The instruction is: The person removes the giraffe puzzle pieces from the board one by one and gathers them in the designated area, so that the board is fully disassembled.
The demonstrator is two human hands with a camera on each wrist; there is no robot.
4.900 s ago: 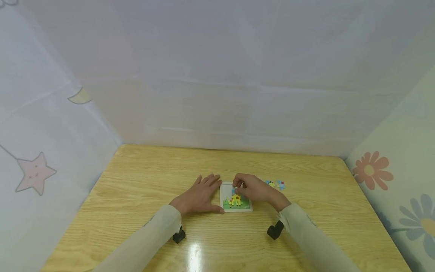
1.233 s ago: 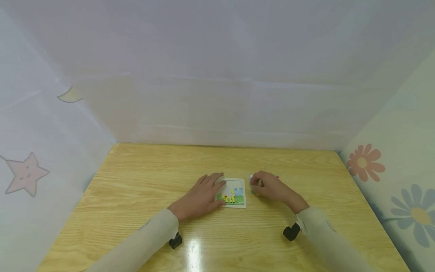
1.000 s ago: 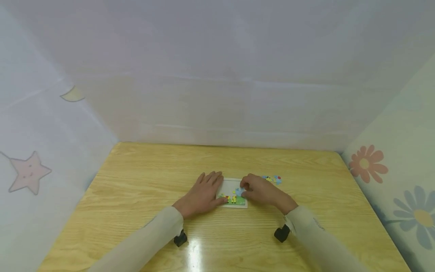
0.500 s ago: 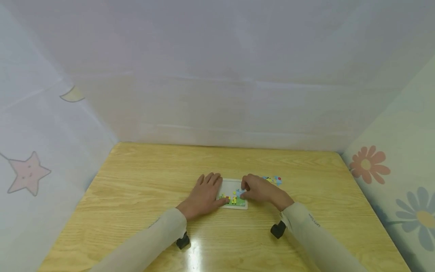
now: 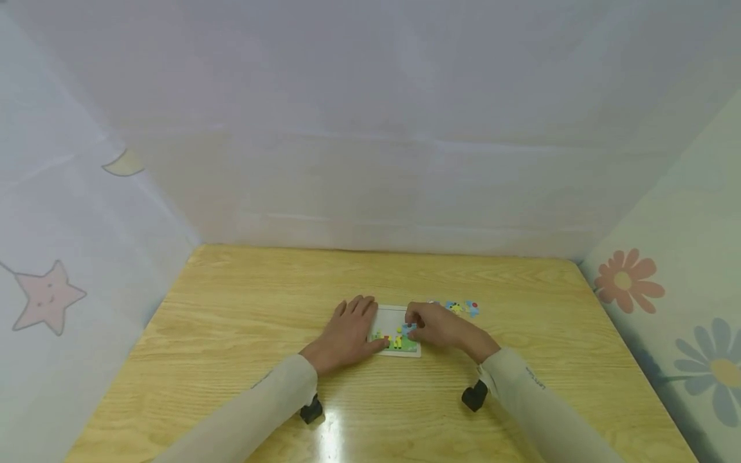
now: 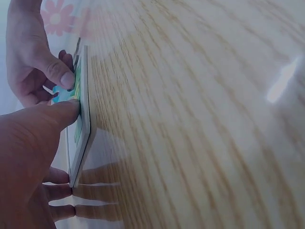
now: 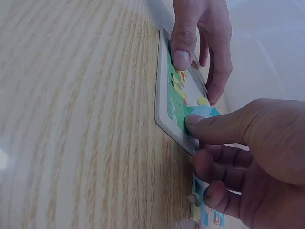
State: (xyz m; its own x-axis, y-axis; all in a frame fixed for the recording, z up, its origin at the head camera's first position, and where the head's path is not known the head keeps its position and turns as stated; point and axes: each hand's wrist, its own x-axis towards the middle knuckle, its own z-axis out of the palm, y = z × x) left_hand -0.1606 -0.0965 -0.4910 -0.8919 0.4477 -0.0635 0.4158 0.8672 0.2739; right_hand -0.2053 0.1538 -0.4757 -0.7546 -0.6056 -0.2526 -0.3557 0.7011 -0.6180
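Note:
A white-framed jigsaw tray (image 5: 396, 354) lies on the table, its lower part filled with green and yellow puzzle pieces. My left hand (image 5: 346, 337) rests along its left side with fingers spread and straight, thumb over the bottom pieces. My right hand (image 5: 442, 326) is at the tray's right edge, thumb and index finger pinching a light blue puzzle piece (image 7: 202, 111) next to the green row. The thumb lies on that piece in the right wrist view; the index fingertip is hidden there. The upper left of the tray shows bare white.
Several loose puzzle pieces (image 5: 456, 308), blue, yellow and red, lie behind my right hand. The wooden table (image 5: 278, 276) meets a pale cloth wall (image 5: 347, 193) at the back. Printed cloth also stands to the left and right.
My right hand went from the loose pieces to the tray's right side about a second ago and has hardly moved since. The yellow piece with a red spot seen earliest has left the tray.

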